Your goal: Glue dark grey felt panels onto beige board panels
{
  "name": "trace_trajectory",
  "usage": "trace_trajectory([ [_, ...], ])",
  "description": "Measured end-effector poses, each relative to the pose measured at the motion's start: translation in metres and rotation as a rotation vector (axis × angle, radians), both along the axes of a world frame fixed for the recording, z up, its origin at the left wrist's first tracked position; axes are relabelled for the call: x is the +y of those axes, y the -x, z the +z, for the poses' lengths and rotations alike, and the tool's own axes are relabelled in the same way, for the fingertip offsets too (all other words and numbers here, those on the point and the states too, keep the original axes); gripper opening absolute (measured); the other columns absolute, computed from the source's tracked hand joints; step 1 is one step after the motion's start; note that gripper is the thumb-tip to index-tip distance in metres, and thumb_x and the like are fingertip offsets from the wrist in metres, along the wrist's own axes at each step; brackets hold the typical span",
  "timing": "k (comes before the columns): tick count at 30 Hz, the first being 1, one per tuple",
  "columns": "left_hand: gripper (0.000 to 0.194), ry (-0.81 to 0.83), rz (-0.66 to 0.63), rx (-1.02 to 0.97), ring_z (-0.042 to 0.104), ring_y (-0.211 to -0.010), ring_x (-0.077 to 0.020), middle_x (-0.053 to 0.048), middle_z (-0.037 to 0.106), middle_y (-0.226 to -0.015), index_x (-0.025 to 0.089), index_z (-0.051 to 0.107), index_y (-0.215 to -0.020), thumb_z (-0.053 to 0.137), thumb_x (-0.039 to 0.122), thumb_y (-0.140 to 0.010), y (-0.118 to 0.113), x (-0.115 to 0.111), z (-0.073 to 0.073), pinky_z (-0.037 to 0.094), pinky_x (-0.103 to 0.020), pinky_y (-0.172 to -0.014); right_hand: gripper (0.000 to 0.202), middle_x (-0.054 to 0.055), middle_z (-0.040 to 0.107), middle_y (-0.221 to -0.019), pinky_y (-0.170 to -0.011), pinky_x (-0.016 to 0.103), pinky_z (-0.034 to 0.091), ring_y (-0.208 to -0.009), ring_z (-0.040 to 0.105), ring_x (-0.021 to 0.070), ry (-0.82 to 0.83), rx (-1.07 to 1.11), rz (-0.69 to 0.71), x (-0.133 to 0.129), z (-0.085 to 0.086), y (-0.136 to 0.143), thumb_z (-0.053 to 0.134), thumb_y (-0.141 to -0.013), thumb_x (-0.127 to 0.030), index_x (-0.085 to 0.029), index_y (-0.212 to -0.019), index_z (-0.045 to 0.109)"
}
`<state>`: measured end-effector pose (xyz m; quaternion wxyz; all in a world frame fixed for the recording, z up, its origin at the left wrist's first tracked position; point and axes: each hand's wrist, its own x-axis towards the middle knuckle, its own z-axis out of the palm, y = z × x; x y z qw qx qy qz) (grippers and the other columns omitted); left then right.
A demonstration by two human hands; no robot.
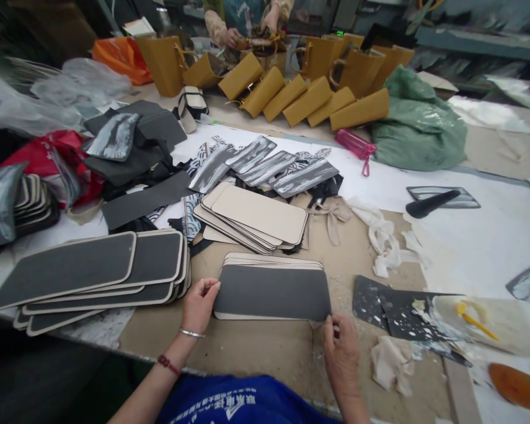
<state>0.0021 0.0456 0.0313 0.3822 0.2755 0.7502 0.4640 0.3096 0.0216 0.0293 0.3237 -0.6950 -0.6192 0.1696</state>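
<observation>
A dark grey rounded panel (271,292) lies over a short stack of beige panels (274,259) directly before me. My left hand (202,303) pinches its left edge between thumb and fingers. At its lower right corner, my right hand (340,341) grips the edge the same way. Left of my left hand is a pile of grey panels with beige borders (70,268). Just behind the stack sits another pile of plain beige panels (260,212).
Grey, white-smeared pieces (307,174) lie farther back. On the right are a glue-spattered dark board (406,312), a yellow brush (477,323), crumpled cloth (393,365) and a black-handled tool (433,203). Mustard bags (309,103) stand across the table, where another person's hands (234,38) work.
</observation>
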Motion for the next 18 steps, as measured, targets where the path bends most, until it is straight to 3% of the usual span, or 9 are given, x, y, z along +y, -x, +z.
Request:
trace_trajectory([
  [10, 0.036, 0.036, -0.087, 0.09, 0.057, -0.064, -0.0162, -0.001, 0.063, -0.067, 0.016, 0.061, -0.075, 0.061, 0.049, -0.061, 0.003, -0.014, -0.011, 0.046, -0.029, -0.064, 0.028, 0.002, 0.047, -0.065, -0.061, 0.029, 0.037, -0.064, 0.045, 0.0166, 0.063, -0.038, -0.105, 0.015, -0.007, 0.004, 0.037, -0.083, -0.041, -0.021, -0.065, 0.044],
  [18, 0.032, 0.03, -0.058, 0.102, 0.057, -0.064, -0.0159, -0.001, 0.063, -0.067, 0.017, 0.06, -0.076, 0.059, 0.046, -0.063, -0.001, -0.013, -0.012, 0.046, -0.029, -0.064, 0.03, 0.001, 0.047, -0.059, -0.059, 0.03, 0.035, -0.06, 0.045, 0.0175, 0.148, -0.049, -0.164, 0.024, -0.004, 0.004, 0.035, -0.078, -0.046, -0.023, -0.06, 0.041],
])
